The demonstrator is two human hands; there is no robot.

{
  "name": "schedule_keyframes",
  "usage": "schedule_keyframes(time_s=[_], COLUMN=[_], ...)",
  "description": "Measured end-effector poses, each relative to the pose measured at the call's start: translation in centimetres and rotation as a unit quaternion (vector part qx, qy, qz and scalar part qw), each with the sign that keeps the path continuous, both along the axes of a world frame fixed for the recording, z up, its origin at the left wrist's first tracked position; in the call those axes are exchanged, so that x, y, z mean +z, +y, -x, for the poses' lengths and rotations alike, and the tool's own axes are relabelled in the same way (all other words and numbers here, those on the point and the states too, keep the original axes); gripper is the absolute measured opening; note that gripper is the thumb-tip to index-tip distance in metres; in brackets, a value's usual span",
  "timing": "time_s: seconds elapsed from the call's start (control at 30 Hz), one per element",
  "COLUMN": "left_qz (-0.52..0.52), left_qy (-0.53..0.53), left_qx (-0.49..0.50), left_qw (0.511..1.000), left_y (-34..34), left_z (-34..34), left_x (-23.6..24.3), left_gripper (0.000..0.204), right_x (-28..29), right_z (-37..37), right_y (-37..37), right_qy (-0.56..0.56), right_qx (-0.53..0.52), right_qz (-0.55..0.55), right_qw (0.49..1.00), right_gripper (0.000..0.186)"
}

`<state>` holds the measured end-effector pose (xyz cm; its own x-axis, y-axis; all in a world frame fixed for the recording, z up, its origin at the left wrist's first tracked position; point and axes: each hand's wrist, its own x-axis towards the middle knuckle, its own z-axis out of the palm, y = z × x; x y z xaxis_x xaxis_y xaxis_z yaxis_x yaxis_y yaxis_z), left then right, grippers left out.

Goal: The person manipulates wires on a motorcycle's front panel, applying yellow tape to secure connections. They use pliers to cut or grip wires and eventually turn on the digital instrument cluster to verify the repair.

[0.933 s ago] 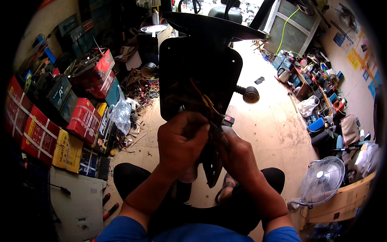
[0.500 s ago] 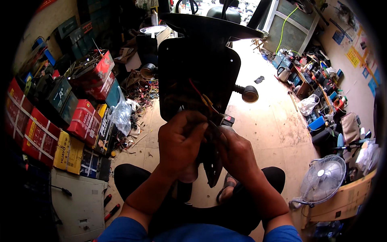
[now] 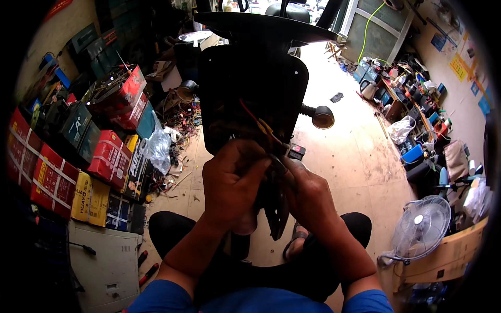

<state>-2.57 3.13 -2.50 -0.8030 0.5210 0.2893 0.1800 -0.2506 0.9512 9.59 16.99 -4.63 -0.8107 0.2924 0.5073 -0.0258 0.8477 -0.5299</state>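
The black rear panel (image 3: 250, 88) of a vehicle stands upright before me, its inside in deep shadow. Red and yellow wires (image 3: 264, 127) come out of it and run down to my hands. Below the panel, my left hand (image 3: 234, 180) is closed, thumb and fingers pinching one end of a short dark cable (image 3: 277, 166). Close beside it, my right hand (image 3: 309, 189) is closed round the same cable; its fingertips are partly hidden. A small dark box-shaped part (image 3: 297, 152) sits just above my right hand. A dark pointed piece (image 3: 275, 216) hangs beneath.
Round indicator lamps (image 3: 322, 117) stick out on both sides of the panel. Stacked red and yellow battery boxes (image 3: 52, 180) line the left, with a grey metal cabinet (image 3: 104, 261) nearer. To the right are a fan (image 3: 421, 229), a kettle (image 3: 368, 89) and cluttered shelves.
The view has shifted slightly, so the panel appears a little further left and higher. Both hands keep their pinch, and more of the dark cable shows between them.
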Motion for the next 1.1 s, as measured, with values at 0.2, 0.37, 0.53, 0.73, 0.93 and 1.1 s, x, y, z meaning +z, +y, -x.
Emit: schedule_keyframes(time_s=[0.2,0.37,0.53,0.73,0.93,1.1], left_qz=[-0.015,-0.031,-0.039,0.029,-0.040,-0.037], left_qy=[0.002,-0.020,-0.035,0.091,0.175,0.151], left_qx=[-0.004,-0.018,-0.017,0.026,0.202,0.155], left_qw=[1.000,0.999,0.998,0.995,0.963,0.976], left_y=[0.0,-0.1,-0.9,-5.2,-7.5,-6.0], left_z=[0.0,0.2,0.6,4.1,8.3,12.2], left_x=[-0.1,-0.1,0.4,3.1,3.3,6.0], left_gripper=[0.014,0.013,0.012,0.020,0.026,0.023], right_x=[0.3,0.2,1.1,2.5,3.8,3.8], right_z=[0.0,0.0,0.2,-1.4,-2.3,-2.1], right_y=[0.1,0.2,-0.2,0.7,1.6,1.8], right_qy=[-0.013,0.005,0.035,0.131,0.216,0.215], right_qx=[0.001,0.027,0.018,-0.019,-0.078,-0.073], right_qz=[-0.003,0.012,0.033,0.123,0.159,0.259], right_qw=[1.000,1.000,0.999,0.984,0.960,0.939], right_gripper=[0.039,0.031,0.018,0.016,0.019,0.022])
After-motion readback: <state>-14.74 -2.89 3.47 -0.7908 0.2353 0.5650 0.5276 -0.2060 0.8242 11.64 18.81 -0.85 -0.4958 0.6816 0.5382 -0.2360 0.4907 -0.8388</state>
